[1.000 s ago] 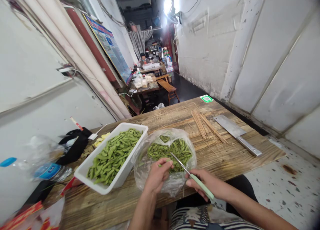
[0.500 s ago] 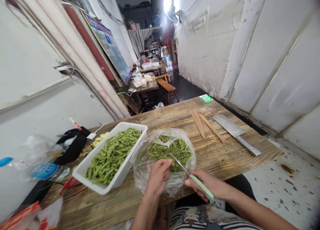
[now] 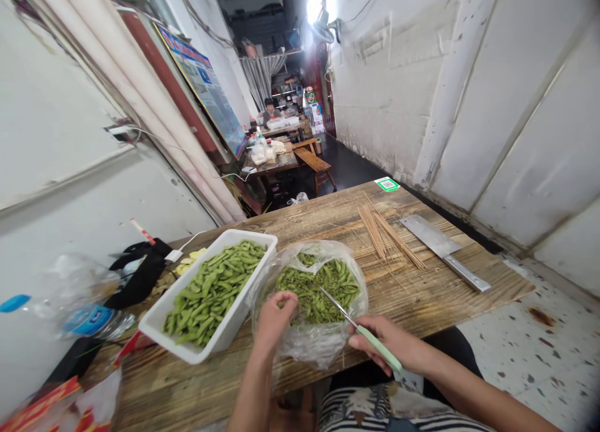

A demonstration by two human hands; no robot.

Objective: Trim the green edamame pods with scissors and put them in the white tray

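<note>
No words or numbers can be read here. A little white card (image 3: 387, 184) with a green edge and a square code lies at the far edge of the wooden table (image 3: 422, 307). A clear bottle (image 3: 120, 323) has a blue label (image 3: 88, 320), but its white marks are too blurry. The big blue poster (image 3: 201, 85) on the left has writing too fuzzy to make out.

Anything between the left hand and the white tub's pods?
Yes: the left side of the clear plastic bag and the right wall of the white tub lie between the left hand and the edamame pods. Nothing visible covers those pods.
</note>
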